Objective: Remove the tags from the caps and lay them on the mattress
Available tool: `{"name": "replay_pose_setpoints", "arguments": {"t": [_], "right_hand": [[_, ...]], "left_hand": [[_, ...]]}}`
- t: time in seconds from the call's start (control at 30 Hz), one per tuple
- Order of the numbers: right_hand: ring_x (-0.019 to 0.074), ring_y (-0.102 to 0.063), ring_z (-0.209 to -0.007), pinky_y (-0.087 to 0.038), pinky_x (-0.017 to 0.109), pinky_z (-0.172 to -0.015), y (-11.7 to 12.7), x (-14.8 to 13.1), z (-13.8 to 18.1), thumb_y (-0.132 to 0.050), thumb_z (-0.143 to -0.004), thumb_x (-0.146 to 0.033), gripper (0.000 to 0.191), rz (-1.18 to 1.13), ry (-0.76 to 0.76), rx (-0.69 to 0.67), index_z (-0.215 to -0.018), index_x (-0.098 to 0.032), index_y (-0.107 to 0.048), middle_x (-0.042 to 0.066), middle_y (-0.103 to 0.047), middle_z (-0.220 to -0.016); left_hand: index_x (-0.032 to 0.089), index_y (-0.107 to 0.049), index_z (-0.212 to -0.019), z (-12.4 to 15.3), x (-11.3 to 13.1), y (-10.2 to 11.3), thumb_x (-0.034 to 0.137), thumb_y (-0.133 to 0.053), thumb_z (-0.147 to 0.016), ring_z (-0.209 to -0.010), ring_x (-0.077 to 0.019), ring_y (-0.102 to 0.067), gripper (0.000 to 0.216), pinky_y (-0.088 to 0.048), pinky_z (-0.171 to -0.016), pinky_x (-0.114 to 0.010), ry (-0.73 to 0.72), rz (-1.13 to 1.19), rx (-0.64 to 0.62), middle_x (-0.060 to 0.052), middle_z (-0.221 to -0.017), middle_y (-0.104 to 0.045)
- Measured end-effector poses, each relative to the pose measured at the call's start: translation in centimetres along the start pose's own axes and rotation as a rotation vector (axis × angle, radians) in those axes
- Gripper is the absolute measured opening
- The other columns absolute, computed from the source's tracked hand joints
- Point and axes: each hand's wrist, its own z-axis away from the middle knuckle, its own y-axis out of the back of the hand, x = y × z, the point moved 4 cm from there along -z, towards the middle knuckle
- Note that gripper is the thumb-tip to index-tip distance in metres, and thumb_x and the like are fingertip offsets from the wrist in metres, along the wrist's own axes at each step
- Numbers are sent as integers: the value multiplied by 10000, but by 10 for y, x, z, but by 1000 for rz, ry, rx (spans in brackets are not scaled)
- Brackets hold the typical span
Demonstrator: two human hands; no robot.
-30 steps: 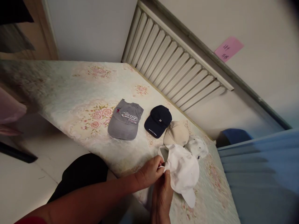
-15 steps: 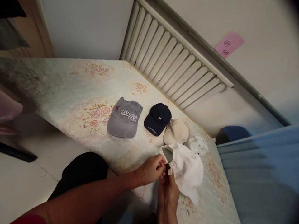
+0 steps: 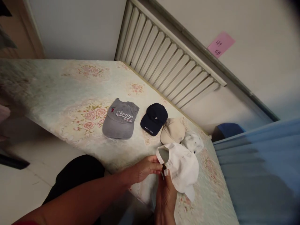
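Observation:
Both of my hands are on a white baseball cap (image 3: 184, 168), its back opening turned towards the left and its brim pointing down. My left hand (image 3: 147, 167) pinches the strap at the edge of that opening. From below, my right hand (image 3: 166, 190) grips the cap by the other strap end, close to a small buckle; part of its fingers is hidden. Just beyond lie a beige cap (image 3: 174, 131) and another white cap (image 3: 193, 142), partly covered. Further left are a navy cap (image 3: 154, 118) and a grey cap with white lettering (image 3: 119, 120).
The caps lie on a flower-patterned cover (image 3: 91, 87). A white radiator (image 3: 164, 59) runs along the wall behind it, with a pink paper note (image 3: 221, 44) above. At the right hangs a blue curtain (image 3: 260, 162) beside a dark blue object (image 3: 229, 130).
My left hand's fingers have straightened somewhat and shifted along the strap of the white cap. The whole view has moved slightly, so everything sits a little further left.

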Motion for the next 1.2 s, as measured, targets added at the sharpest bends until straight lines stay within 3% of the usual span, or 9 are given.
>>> {"name": "replay_pose_setpoints", "arguments": {"t": [0.17, 0.37, 0.47, 0.67, 0.83, 0.93, 1.1, 1.2], "right_hand": [[200, -556, -1127, -393, 409, -1039, -4, 8, 2, -719, -704, -246, 543, -68, -34, -25, -1218, -181, -557, 58, -623, -1207], [187, -593, -1092, -473, 397, -959, 8, 9, -2, -693, -732, -215, 494, -231, -243, 15, -1207, -251, -560, 37, -612, -1243], [188, -565, -1145, -482, 419, -947, 16, 1, -7, -681, -737, -199, 518, -292, -253, 2, -1222, -310, -539, 7, -579, -1299], [187, -574, -1138, -494, 437, -910, 42, -4, -16, -666, -769, -263, 323, -379, -270, 109, -1088, -294, -629, 8, -662, -1179], [159, -586, -1115, -510, 388, -887, 40, -5, -17, -627, -796, -236, 255, -435, -301, 160, -1046, -284, -649, -5, -678, -1149], [149, -573, -1138, -500, 370, -918, 28, -10, -18, -631, -790, -220, 263, -442, -263, 149, -1046, -278, -649, -5, -675, -1156], [165, -558, -1166, -461, 369, -989, 2, -14, -9, -644, -779, -247, 332, -411, -226, 59, -1111, -248, -627, 27, -673, -1158], [172, -571, -1150, -444, 379, -1015, -12, -11, 2, -632, -788, -243, 397, -385, -205, 9, -1183, -244, -588, 37, -664, -1172]], "left_hand": [[126, -646, -881, -3, -5, 4, 263, -737, -665, -718, -126, -573, 272, -439, -754, -298, 30, 64, 24, -42, -808, -630], [118, -658, -933, -5, 0, 6, 317, -689, -744, -688, -128, -560, 277, -440, -686, -279, -22, 82, -2, -49, -793, -625], [112, -660, -914, -7, 5, 9, 301, -720, -728, -725, -120, -565, 272, -437, -737, -274, -40, 138, 56, -54, -824, -635], [127, -645, -898, -12, 13, 16, 271, -760, -683, -754, -144, -601, 283, -444, -779, -316, -23, 274, 137, -50, -821, -642], [149, -628, -834, -16, 17, 18, 240, -725, -706, -740, -134, -596, 185, -449, -782, -307, -55, 374, 165, -34, -819, -645], [175, -628, -907, -13, 14, 11, 302, -696, -744, -835, -150, -602, 217, -441, -843, -316, -91, 406, 108, -43, -916, -657], [162, -606, -1108, -2, 6, -15, 324, -705, -744, -1076, -237, -567, 411, -387, -965, -379, -101, 314, -177, -110, -1085, -648], [158, -613, -1112, 2, 10, -22, 320, -700, -753, -1130, -259, -543, 403, -372, -988, -400, -155, 316, -212, -119, -1113, -644]]}}
